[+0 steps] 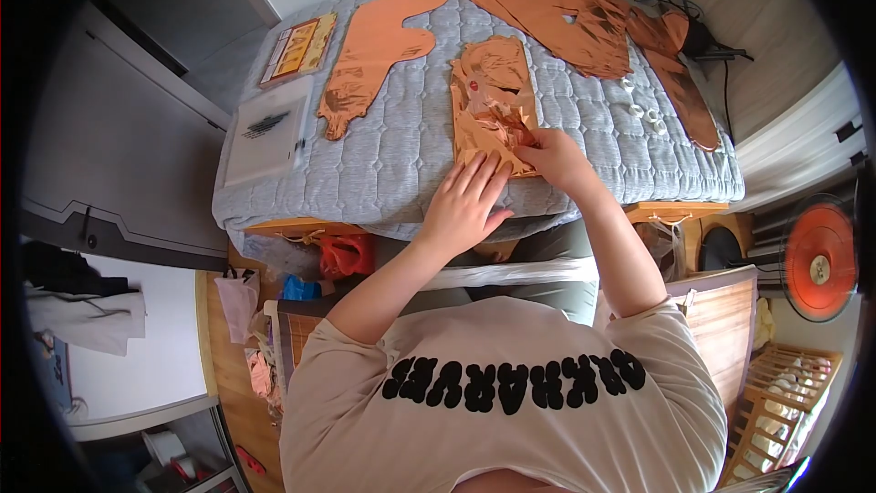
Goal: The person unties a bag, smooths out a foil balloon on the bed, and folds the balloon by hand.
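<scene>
Sits at the near side of a quilted bed (392, 141), in a pale T-shirt (456, 347) with black lettering. Just under the bed's edge, to the left, shows a red bag (342, 256).

Works with both hands at the near end of a crumpled copper-coloured foil piece (493, 64). Lays the left hand (467, 199) palm down on its near left part, with fingers slightly spread and no grip. Pinches its near right part between thumb and fingers of the right hand (550, 157). Keeps the two close together but apart, with a little creased foil between. Cannot tell how many layers lie in the pinch.

From the hands, stretches straight away from the body with the foil piece's long axis, nearly square to the bed's near edge. With the right hand, reaches slightly farther along it; with the left, only the near border. Shows a small red spot (474, 86) on the upper left of the foil.

Farther out, to the left, rests a clear plastic sleeve (265, 141); to the right, small white rings (636, 111). Beyond these, to the left, lie a smooth foil shape (370, 50) and a printed packet (298, 48); to the right, a larger foil sheet (547, 23), near black cables (698, 36).
</scene>
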Available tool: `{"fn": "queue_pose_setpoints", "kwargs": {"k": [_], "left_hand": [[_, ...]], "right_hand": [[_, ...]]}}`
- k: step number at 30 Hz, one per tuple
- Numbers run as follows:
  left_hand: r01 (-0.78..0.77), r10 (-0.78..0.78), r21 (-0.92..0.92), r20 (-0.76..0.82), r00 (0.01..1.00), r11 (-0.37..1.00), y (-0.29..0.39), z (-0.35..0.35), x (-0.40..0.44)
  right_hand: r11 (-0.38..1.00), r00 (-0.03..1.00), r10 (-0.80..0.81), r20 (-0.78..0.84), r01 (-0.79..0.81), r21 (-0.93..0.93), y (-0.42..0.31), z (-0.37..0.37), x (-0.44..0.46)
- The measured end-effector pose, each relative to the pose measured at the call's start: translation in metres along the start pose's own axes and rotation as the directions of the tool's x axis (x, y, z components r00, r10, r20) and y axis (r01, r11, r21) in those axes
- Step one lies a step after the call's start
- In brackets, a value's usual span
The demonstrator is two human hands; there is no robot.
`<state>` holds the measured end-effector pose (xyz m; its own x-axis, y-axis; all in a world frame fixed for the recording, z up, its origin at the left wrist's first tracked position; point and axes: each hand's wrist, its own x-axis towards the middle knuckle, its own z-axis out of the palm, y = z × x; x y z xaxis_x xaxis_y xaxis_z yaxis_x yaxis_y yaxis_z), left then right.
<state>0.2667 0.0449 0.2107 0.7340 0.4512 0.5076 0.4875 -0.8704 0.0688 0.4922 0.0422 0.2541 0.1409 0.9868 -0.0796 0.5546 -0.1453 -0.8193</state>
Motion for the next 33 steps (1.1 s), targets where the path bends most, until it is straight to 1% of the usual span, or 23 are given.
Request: {"fn": "queue_pose_setpoints", "kwargs": {"k": [2, 4, 5, 7, 8, 10, 17, 19, 23, 25, 28, 33], "left_hand": [[-0.005, 0.005, 0.001, 0.000, 1.000, 1.000, -0.001, 0.000, 0.001], [-0.018, 0.018, 0.006, -0.002, 1.000, 1.000, -0.001, 0.000, 0.001], [-0.027, 0.027, 0.014, -0.001, 1.000, 1.000, -0.002, -0.001, 0.001], [-0.020, 0.020, 0.008, -0.002, 1.000, 1.000, -0.001, 0.000, 0.001], [-0.013, 0.013, 0.002, 0.000, 1.000, 1.000, -0.001, 0.000, 0.001], [-0.022, 0.022, 0.013, 0.001, 1.000, 1.000, 0.000, 0.000, 0.001], [-0.017, 0.017, 0.041, -0.003, 1.000, 0.999, 0.001, 0.005, 0.002], [-0.011, 0.012, 0.033, -0.003, 1.000, 0.999, 0.002, 0.004, 0.003], [-0.010, 0.010, 0.026, -0.009, 1.000, 1.000, 0.001, 0.004, 0.003], [-0.011, 0.012, 0.026, -0.009, 1.000, 1.000, 0.001, 0.005, 0.002], [-0.019, 0.019, 0.025, -0.008, 1.000, 0.999, 0.001, 0.003, 0.003], [-0.022, 0.022, 0.009, 0.008, 1.000, 1.000, -0.001, 0.002, 0.002]], "right_hand": [[1.000, 1.000, -0.002, 0.012, 0.001, 0.012, 0.005, -0.001, 0.000], [0.983, 0.995, -0.085, 0.053, 0.075, 0.170, 0.010, -0.007, -0.004], [0.983, 0.995, -0.085, 0.051, 0.075, 0.168, 0.013, -0.009, -0.010], [0.972, 0.986, -0.125, -0.112, 0.145, 0.185, 0.005, -0.012, -0.033], [0.973, 0.986, -0.124, -0.112, 0.143, 0.183, 0.006, -0.012, -0.041], [0.992, 0.987, -0.101, -0.126, 0.110, 0.064, 0.007, -0.013, -0.052], [0.996, 0.980, -0.078, -0.184, 0.085, 0.030, 0.002, -0.008, -0.051], [0.987, 0.970, -0.156, -0.189, 0.159, 0.002, 0.005, -0.005, -0.049], [0.992, 0.986, -0.119, -0.119, 0.122, 0.016, -0.001, -0.009, -0.055], [0.989, 0.973, -0.147, -0.175, 0.146, -0.018, 0.003, -0.004, -0.055], [0.988, 0.967, -0.150, -0.208, 0.153, -0.001, 0.006, -0.001, -0.055], [0.991, 0.969, -0.133, -0.208, 0.130, -0.025, 0.004, 0.000, -0.056]]}}
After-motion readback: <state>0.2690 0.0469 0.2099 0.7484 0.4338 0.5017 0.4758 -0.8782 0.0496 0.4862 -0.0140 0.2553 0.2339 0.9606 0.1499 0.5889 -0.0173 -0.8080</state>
